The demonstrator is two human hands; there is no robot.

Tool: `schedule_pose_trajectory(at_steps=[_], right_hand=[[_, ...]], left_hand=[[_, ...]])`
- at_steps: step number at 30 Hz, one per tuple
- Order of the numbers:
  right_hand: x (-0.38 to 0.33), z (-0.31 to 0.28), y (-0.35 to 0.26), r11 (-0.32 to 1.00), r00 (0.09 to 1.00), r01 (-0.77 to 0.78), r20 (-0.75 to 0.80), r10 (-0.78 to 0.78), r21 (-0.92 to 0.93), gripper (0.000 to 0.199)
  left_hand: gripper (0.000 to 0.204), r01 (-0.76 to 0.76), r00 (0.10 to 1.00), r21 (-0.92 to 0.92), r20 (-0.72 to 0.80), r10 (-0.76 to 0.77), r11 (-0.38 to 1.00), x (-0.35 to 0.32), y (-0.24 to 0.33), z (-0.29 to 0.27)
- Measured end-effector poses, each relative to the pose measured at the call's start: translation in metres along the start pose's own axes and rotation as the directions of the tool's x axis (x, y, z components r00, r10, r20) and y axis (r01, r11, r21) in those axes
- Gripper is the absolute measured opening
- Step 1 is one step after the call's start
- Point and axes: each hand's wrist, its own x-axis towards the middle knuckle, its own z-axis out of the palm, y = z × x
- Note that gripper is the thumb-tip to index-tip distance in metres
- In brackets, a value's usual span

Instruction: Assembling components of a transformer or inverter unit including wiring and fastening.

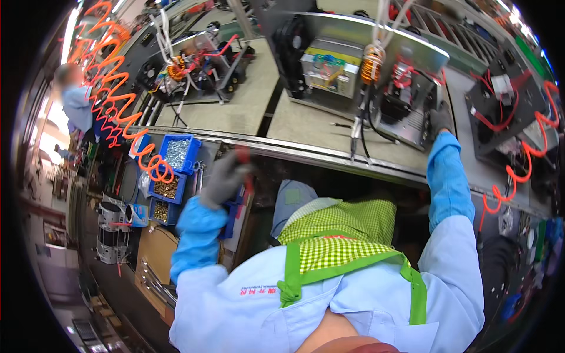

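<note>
My left hand [222,181], in a grey glove, is closed on a red-handled tool [243,155] in front of the bench's near edge. Motion blurs the tool, so its exact kind does not show. My right hand [440,118], gloved in dark grey, grips the right edge of an open metal chassis [406,126] on the bench. The chassis carries a black fan [292,47], a boxed unit with a circuit board [331,73] and an orange-wound coil [371,63]. Black and white cables [356,132] hang from it toward me.
Blue bins of screws [176,154] and brass-coloured fittings [166,187] stand at left. Orange coiled hoses [118,88] hang at left and right. A second chassis [197,67] sits farther left, and a black unit with red wires [500,112] at right. Another person [76,106] stands far left.
</note>
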Motion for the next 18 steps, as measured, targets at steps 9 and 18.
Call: schedule_pose_trajectory(at_steps=[9, 18], right_hand=[[-0.005, 0.002, 0.006, 0.997, 0.997, 0.066, -0.053, -0.064, 0.034, 0.066], [-0.017, -0.009, -0.001, 0.995, 0.998, 0.062, 0.010, -0.063, 0.074, 0.067]], left_hand=[[0.026, 0.366, 0.761, -0.410, 0.649, -0.015, 0.836, 0.129, 0.086, 0.260], [0.034, 0.449, 0.805, -0.591, 0.593, -0.016, 0.670, 0.193, 0.103, 0.323]])
